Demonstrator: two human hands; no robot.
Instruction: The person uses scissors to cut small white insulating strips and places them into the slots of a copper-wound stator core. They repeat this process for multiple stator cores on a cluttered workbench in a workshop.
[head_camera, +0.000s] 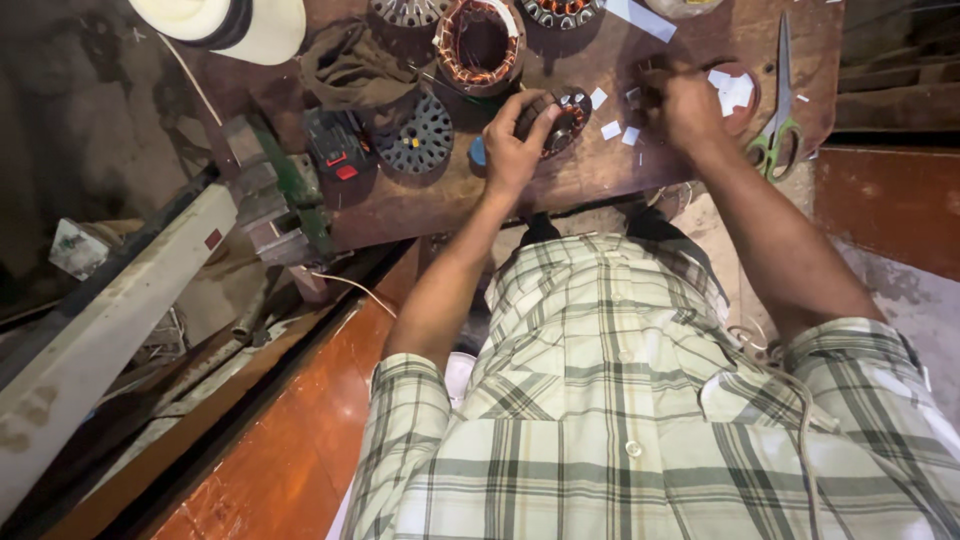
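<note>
My left hand (515, 140) grips a small round motor stator (566, 118) with copper windings, holding it on the brown wooden table (430, 205). My right hand (683, 105) is just to its right, fingers curled over the table among small white paper pieces (611, 129); what it pinches is too small to tell. A round lid holding white paper bits (735, 92) lies right of that hand.
A larger copper-wound stator (482, 45) and a dark slotted core (417, 140) sit on the table. Green-handled scissors (777, 110) lie at the right edge. A vise (275, 190) is clamped at the left corner. A white hat (225, 25) lies top left.
</note>
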